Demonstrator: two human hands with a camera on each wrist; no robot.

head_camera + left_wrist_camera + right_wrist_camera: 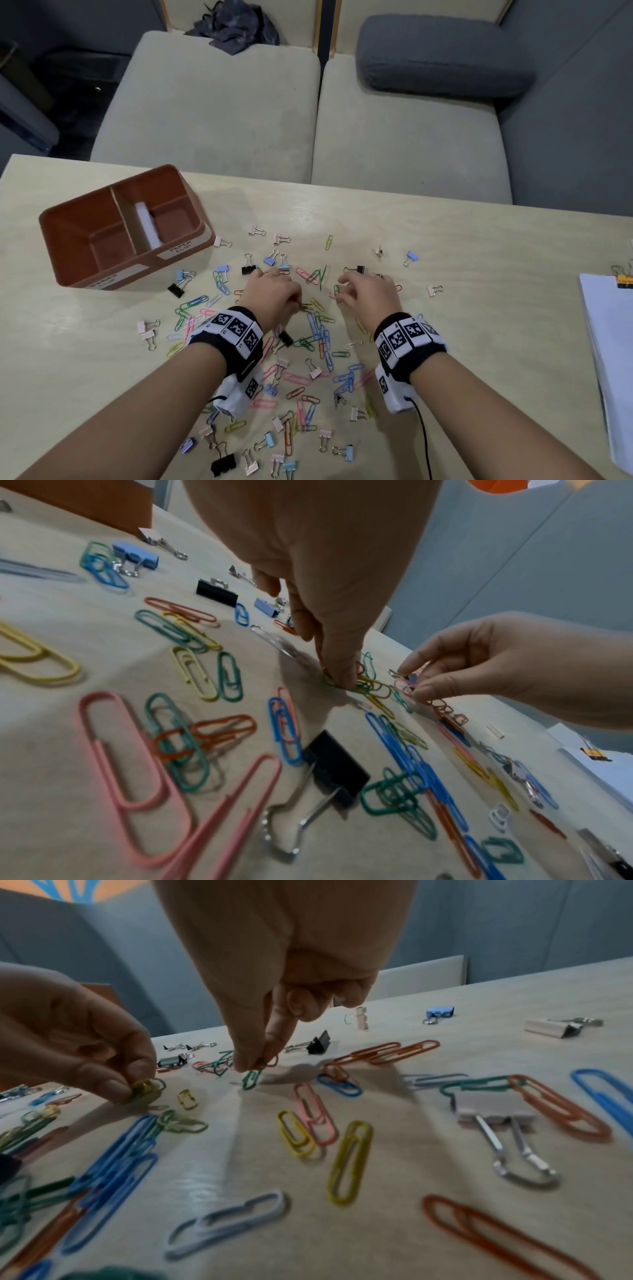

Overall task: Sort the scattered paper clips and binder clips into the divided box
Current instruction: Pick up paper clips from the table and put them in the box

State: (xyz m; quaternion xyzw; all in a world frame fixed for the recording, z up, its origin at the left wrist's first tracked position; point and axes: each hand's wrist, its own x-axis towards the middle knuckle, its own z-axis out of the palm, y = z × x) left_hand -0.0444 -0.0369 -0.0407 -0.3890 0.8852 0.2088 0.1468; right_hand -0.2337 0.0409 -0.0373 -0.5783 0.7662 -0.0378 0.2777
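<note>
Between box (126, 226) and paper | left hand (274, 291), right hand (368, 291) pinch paper clips (253, 1077)

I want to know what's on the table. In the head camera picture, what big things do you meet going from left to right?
Brown divided box → left hand → right hand → stack of white paper.

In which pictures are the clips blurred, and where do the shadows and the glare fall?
Left wrist view: the nearest pink paper clips are soft and stretched by the wide lens, and the left hand casts a shadow under its fingers. Right wrist view: the near orange paper clip is blurred, with a pale glare on the table. Head view: fairly sharp, but the table edges bend.
</note>
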